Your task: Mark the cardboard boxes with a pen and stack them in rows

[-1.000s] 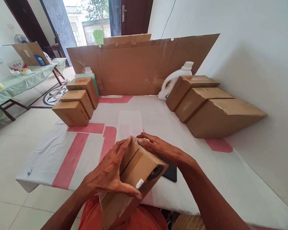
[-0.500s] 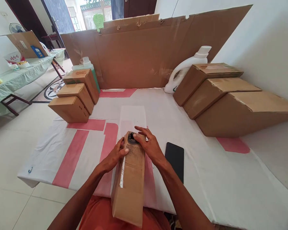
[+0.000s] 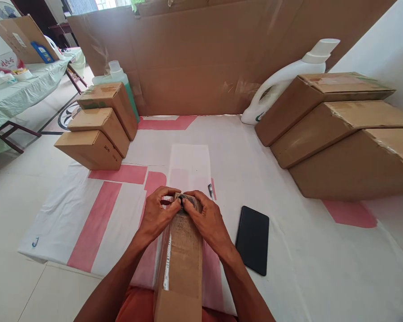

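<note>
A long, narrow cardboard box [image 3: 185, 264] lies lengthwise in front of me, its near end over my lap. Dark smudges and a black-rimmed hole [image 3: 182, 208] mark its far end. My left hand [image 3: 157, 213] is closed at that end, thumb bent onto the hole's rim. A small dark red piece shows by its fingers, too covered to name. From the other side my right hand [image 3: 206, 219] grips the same end, its thumb pressed beside the left one. The thumbs hide most of the hole.
A black phone-like slab [image 3: 252, 240] lies right of my forearm, and a small pen [image 3: 211, 191] beyond my right hand. Stacked boxes stand left [image 3: 100, 134] and right [image 3: 339, 147], with a green-liquid bottle [image 3: 130, 91] and a white jug [image 3: 282, 82] behind. A cardboard panel [image 3: 195, 62] rises at the back.
My left hand has moved from the box's side up to the hole, and both thumbs now meet there. The view has tilted down and closer; the pen has come into sight.
</note>
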`<action>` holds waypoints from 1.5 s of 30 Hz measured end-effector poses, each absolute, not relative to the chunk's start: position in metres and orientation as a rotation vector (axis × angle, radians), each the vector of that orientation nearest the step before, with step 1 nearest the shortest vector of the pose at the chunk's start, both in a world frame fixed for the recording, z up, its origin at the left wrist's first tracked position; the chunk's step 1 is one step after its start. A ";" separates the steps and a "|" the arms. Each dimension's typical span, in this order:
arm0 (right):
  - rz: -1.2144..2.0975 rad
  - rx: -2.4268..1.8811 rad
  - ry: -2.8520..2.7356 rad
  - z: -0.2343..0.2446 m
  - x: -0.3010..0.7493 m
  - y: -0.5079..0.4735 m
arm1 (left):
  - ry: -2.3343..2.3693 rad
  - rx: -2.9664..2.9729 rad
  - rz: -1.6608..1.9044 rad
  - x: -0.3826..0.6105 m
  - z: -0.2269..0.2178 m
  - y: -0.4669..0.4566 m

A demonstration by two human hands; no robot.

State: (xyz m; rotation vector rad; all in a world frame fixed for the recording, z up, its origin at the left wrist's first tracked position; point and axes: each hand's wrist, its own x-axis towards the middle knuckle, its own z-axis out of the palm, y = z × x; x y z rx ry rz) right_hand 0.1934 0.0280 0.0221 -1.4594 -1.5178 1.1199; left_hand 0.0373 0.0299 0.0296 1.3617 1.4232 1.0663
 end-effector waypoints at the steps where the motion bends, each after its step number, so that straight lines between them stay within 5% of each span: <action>1: 1.096 -1.494 -1.518 0.022 0.192 0.028 | 1.447 1.348 1.086 0.040 0.029 0.030; 21: 0.990 -1.698 -1.188 0.006 0.232 0.003 | 1.500 1.466 0.941 0.038 0.038 0.039; 29: 0.525 -1.380 -1.575 0.013 0.181 -0.002 | 1.361 1.528 0.964 0.038 0.031 0.025; 45: 0.410 -1.314 -1.769 0.010 0.191 -0.006 | 1.410 1.505 1.071 0.046 0.014 0.018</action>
